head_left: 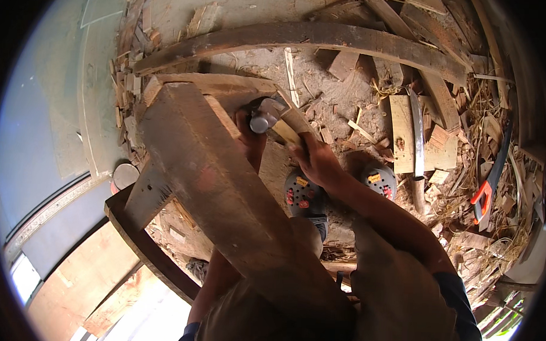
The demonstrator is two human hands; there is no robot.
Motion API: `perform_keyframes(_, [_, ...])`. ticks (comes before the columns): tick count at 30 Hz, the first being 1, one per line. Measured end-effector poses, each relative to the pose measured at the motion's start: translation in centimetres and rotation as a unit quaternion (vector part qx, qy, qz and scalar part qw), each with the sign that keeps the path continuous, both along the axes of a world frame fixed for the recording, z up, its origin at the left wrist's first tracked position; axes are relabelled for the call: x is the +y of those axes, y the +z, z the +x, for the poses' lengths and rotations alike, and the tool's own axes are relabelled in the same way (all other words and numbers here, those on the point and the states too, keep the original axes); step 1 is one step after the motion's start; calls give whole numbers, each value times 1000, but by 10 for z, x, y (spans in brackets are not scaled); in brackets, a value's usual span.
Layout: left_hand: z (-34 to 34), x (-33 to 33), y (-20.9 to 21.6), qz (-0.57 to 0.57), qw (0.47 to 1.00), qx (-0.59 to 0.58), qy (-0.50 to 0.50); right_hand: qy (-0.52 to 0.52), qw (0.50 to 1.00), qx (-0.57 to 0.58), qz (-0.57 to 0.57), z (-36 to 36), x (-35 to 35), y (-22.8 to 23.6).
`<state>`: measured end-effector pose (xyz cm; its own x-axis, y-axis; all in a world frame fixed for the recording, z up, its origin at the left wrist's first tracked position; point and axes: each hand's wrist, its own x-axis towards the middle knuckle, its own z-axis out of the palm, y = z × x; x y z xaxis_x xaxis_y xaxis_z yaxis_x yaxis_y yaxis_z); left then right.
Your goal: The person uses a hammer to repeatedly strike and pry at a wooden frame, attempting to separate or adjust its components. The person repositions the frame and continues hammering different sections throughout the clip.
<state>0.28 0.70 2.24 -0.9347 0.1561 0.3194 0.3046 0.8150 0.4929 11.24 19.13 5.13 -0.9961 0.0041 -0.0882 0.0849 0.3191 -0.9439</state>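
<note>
My right hand is wrapped round the wooden handle of a hammer. The hammer's metal head lies right beside my left hand, whose fingers are curled near the far end of a thick wooden beam. Whatever those fingers pinch is hidden by the hammer head. The beam slopes from my lap away to the upper left and covers part of my left forearm. At its far end, another wooden piece runs crosswise to the right.
A long curved timber lies across the far floor. To the right are a long-bladed knife on a board and a handsaw with an orange-and-black handle. Wood scraps and shavings litter the floor around my grey clogs.
</note>
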Motion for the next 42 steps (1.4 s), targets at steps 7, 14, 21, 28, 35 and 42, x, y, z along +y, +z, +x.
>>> perform_keyframes(7, [2,1,10,-8,999,-18,31,3,989,-51,-140,-28,43,53])
perform_keyframes(14, [6,15,9,11,999,-37,36,8,994,-69,81,-48,114,66])
perform_keyframes(21, [7,26,5,37,998,-33,47,60,989,-125,54,-60,104,41])
perform_keyframes(28, [5,12,13,0,999,-21,45,164,974,-143,57,-86,115,57])
perform_keyframes(35, [6,13,15,-13,999,-19,46,101,989,-30,104,-69,100,73])
perform_keyframes(42, [6,26,-1,17,999,-2,41,101,987,-98,77,-41,92,66])
